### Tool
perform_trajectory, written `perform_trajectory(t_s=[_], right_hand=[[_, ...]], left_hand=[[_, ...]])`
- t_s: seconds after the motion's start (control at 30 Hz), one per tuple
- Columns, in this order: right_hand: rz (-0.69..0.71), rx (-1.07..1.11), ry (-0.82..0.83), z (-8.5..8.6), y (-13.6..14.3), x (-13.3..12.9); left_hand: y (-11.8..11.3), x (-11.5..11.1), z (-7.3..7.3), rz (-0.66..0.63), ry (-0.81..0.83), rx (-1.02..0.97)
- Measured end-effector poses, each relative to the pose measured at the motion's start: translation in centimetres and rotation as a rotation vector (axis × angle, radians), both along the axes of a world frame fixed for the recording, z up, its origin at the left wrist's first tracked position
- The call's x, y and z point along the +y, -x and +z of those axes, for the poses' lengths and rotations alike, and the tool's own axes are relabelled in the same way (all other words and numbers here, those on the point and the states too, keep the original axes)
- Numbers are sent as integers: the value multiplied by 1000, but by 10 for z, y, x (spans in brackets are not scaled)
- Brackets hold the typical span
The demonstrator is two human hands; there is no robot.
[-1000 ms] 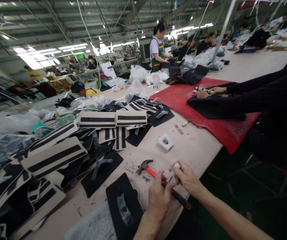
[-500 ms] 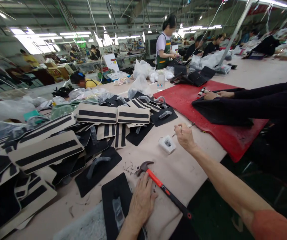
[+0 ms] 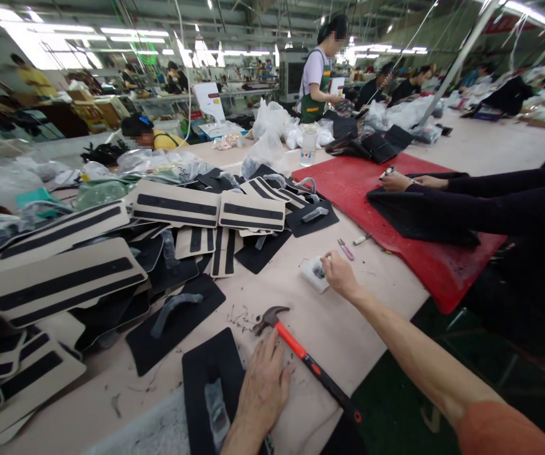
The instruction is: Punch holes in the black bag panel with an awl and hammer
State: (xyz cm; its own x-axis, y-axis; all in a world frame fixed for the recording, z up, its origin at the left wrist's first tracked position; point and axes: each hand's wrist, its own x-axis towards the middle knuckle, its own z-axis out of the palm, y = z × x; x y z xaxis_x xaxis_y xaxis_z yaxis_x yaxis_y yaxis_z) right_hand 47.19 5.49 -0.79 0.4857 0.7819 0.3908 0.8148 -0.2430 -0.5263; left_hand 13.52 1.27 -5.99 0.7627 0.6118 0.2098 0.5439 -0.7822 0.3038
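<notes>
A: Current step?
B: Right hand [image 3: 340, 275] is at the white tray [image 3: 311, 273], beyond the hammer [image 3: 294, 341]. Fingers narrow; contents cannot be determined. Any pickup requires a fine pinch.
A: Left hand [image 3: 265, 379]?
B: Palm down, fingers extended, between black panel [image 3: 196, 379] and hammer.
</notes>
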Motion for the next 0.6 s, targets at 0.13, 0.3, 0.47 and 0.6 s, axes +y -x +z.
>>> perform_trajectory(t_s=[0.13,0.3,0.47,0.6], right_hand=[[12,6,1,1,-3,0],[-13,-7,6,2,-2,2],[-29,-13,-6,3,-3,1],[-24,-12,22,2,1,-1]], left_hand=[[0,0,-6,11,-37,-12],[1,0,-8,4,-66,-27],[2,1,-10,8,-77,-26],[2,1,-11,5,-82,-34]])
